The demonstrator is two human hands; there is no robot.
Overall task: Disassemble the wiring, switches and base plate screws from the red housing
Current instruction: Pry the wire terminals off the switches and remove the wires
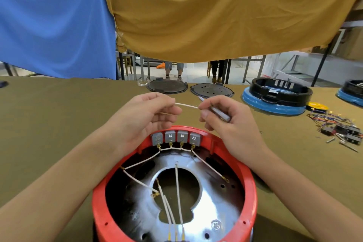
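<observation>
The red housing [249, 188] stands open side up at the near table edge, with a shiny metal base plate [212, 202] inside. Several grey switches [175, 136] line its far wall, joined by white wires [141, 163]. More white wires [177, 192] run across the plate, and one screw [216, 224] sits at its lower right. Above the housing, my left hand [145, 118] pinches one end of a loose white wire [186, 105]. My right hand [225, 120] pinches the other end and also holds a thin grey tool [220, 113].
Two dark round plates [167, 86] [212, 90] lie at the far table edge. A black-and-blue housing [277, 94] sits at the right, another [351, 92] beyond it. Removed switches, wires and screws [341, 127] are piled at the right. Blue and yellow cloths hang behind.
</observation>
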